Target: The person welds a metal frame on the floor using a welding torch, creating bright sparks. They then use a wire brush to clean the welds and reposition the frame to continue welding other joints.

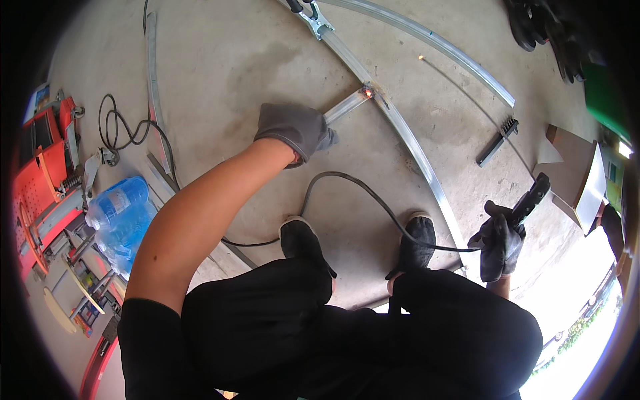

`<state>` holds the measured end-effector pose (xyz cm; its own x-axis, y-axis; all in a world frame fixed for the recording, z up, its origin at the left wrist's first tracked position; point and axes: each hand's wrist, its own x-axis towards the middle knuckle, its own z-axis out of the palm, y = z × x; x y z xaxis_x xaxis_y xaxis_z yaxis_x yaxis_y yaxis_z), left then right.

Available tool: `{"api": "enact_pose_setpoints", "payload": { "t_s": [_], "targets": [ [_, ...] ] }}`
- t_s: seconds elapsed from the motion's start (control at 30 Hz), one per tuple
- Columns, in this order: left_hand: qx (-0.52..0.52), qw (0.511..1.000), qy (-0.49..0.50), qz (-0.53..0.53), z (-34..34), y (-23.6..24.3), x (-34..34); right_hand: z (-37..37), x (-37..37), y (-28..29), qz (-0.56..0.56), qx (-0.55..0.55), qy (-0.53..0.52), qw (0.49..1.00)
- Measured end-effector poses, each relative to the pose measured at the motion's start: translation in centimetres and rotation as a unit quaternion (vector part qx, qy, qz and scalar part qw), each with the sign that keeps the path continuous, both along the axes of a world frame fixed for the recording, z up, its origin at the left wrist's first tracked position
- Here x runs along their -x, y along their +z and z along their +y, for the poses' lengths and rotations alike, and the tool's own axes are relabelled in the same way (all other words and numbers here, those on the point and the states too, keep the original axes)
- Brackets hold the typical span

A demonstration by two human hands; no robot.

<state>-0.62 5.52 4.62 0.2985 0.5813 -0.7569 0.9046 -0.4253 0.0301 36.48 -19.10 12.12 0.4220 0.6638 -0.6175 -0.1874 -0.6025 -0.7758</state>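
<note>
My left hand (293,130), in a grey glove, is closed around a short metal bar (349,105). That bar's far end meets a long, slightly bent metal bar (412,141), and a weld spot (368,93) glows orange at the joint. My right hand (497,247), in a dark glove, grips a black welding electrode holder (531,199). From the holder a thin welding rod (467,89) slants up and left, its tip glowing, apart from the joint. A black cable (360,181) runs from my right hand across the floor. At the top, a locking clamp (316,23) grips the long bar.
A curved metal bar (443,45) lies at the upper right. Below it is a dark toothed brush-like tool (498,142), near an open cardboard box (573,177). Blue-tinted water bottles (120,207) and a red floor jack (50,173) stand left. My shoes (419,240) flank the cable.
</note>
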Motion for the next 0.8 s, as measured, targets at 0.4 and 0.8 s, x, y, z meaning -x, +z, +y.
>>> {"api": "enact_pose_setpoints", "payload": {
  "t_s": [0.4, 0.8],
  "targets": [
    [-0.001, 1.000, 0.004, 0.006, 0.3, 0.6, -0.4, 0.5, 1.8, -0.5, -0.383, -0.078, 0.340, 0.855],
    [-0.044, 0.998, -0.042, 0.031, 0.0, -1.5, 0.8, 0.9, 2.0, -0.2, -0.424, -0.111, 0.381, 0.814]
  ]
}}
